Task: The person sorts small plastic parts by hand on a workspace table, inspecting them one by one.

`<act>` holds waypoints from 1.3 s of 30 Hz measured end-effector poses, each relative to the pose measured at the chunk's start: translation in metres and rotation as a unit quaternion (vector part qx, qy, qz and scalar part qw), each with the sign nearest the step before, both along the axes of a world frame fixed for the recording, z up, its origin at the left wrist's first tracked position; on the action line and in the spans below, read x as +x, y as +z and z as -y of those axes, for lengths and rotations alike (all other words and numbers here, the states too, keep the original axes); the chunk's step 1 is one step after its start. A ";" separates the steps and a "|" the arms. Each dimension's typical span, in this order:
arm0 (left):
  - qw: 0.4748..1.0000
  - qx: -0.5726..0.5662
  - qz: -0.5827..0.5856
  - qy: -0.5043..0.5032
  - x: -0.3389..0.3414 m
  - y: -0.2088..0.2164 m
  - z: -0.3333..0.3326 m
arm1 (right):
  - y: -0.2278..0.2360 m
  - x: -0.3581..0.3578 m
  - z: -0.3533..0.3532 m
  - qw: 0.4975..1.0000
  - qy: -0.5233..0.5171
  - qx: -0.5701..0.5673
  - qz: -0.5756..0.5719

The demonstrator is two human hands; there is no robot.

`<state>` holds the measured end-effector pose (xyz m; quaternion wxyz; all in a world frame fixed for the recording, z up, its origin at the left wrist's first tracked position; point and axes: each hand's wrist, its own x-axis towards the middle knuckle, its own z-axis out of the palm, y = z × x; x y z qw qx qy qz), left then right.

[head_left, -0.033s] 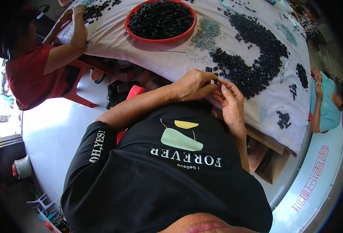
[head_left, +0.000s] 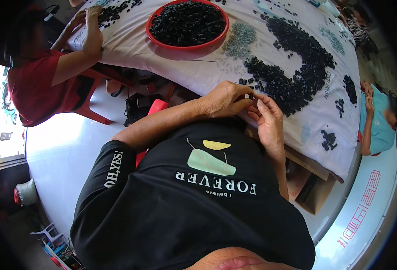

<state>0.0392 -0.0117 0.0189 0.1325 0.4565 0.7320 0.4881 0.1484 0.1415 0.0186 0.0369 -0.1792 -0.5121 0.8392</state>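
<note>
Small dark piece (head_left: 251, 96) sits right at the grip, pinched between the narrowed fingertips of left hand (head_left: 225, 100) and right hand (head_left: 269, 118), both equally near; long axis too small to make out. Loose black pieces (head_left: 297, 81) spread over the cloth-covered counter (head_left: 131, 45) from just beyond the grip away to its right, nearer the right hand, nothing standing between. Farther out, ahead of the grip, clear bits (head_left: 241, 39); ahead and left, a red basin (head_left: 203, 50) heaped with black pieces, well apart.
</note>
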 end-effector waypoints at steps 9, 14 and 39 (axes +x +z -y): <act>1.000 0.004 -0.007 0.010 -0.004 -0.003 0.004 | -0.011 -0.003 -0.002 0.999 0.017 -0.029 -0.013; 0.994 0.002 -0.056 0.090 -0.025 0.002 0.013 | -0.013 -0.004 -0.005 0.999 0.019 -0.033 -0.017; 0.507 0.167 0.494 -0.687 0.094 0.167 0.004 | -0.010 -0.002 -0.007 1.000 0.010 0.014 -0.024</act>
